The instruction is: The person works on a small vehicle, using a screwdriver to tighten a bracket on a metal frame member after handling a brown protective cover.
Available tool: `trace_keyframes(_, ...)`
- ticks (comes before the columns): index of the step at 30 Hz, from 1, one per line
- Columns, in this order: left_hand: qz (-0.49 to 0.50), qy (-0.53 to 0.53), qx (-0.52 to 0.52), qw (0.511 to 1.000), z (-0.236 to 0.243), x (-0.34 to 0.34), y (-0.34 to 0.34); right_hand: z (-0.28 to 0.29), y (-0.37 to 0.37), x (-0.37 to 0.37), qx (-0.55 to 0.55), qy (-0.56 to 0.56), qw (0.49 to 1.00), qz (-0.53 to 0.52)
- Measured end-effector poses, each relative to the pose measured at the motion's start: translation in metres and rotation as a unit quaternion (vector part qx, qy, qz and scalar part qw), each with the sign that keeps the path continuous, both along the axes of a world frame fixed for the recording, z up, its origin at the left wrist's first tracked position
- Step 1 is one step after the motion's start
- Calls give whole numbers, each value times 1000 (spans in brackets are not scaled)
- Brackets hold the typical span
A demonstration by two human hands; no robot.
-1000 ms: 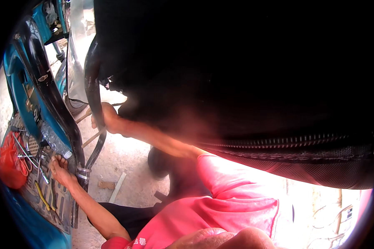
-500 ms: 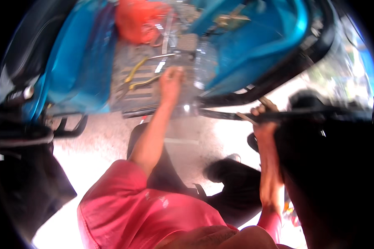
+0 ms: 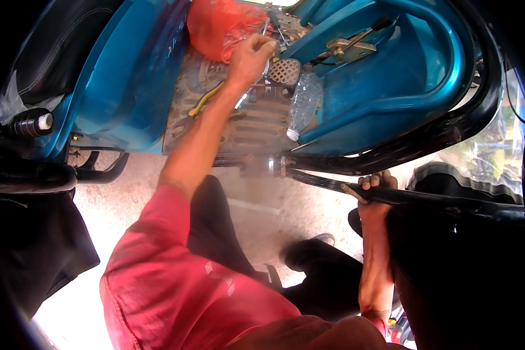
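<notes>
My left hand (image 3: 251,61) is stretched over the dirty floor panel (image 3: 248,135) of a blue vehicle, beside a red plastic bag (image 3: 210,26). Its fingers are curled and pressed together; whether anything is in them is hidden. Just past the fingertips lies a screwdriver (image 3: 275,22) with a dark handle. A yellow handle (image 3: 206,99) shows beside my forearm, partly covered by it. Close to the hand is a ridged foot pedal (image 3: 285,72). At the right, my right hand (image 3: 376,192) is closed round a black bar (image 3: 431,199).
A crumpled clear plastic bottle (image 3: 305,108) lies right of the pedal. Beyond it, a lever (image 3: 359,42) with a black knob rises by the blue front panel (image 3: 385,79). A black tube frame (image 3: 402,149) borders the right side; a black seat (image 3: 64,46) is at far left.
My left hand has moved farther away, from the slotted floor up to the red bag and screwdriver. My right hand stays on the bar. The view has shifted slightly.
</notes>
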State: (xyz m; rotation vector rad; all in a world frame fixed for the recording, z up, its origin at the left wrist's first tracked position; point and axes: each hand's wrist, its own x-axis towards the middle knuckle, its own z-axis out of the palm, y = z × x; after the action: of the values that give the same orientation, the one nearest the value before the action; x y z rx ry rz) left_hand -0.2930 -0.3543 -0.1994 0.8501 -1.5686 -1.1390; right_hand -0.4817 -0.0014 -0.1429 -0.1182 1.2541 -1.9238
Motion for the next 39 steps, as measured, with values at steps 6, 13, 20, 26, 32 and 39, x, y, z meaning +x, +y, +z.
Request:
trace_keyframes(6, -33, -308, -246, 918, -37, -51, -102, -6, -13, 4, -44, -2, 999, 16)
trace_keyframes(13, -31, -481, -302, 822, -58, -87, -113, -6, -12, 6, -18, -3, 1000, -14)
trace_keyframes(20, -17, -507, -316, 802, -69, -94, -115, -8, -6, 5, -23, 15, 1000, 0)
trace_keyframes(26, 51, -196, -321, 925, -85, -92, -122, -9, -3, 1, -39, 32, 999, 12)
trace_keyframes(32, 23, 36, -263, 964, -45, -71, -105, -21, 9, -15, -47, 10, 998, 52)
trace_keyframes(39, -83, 192, -141, 968, 37, 39, 17, -3, -6, 13, -34, 54, 991, 114)
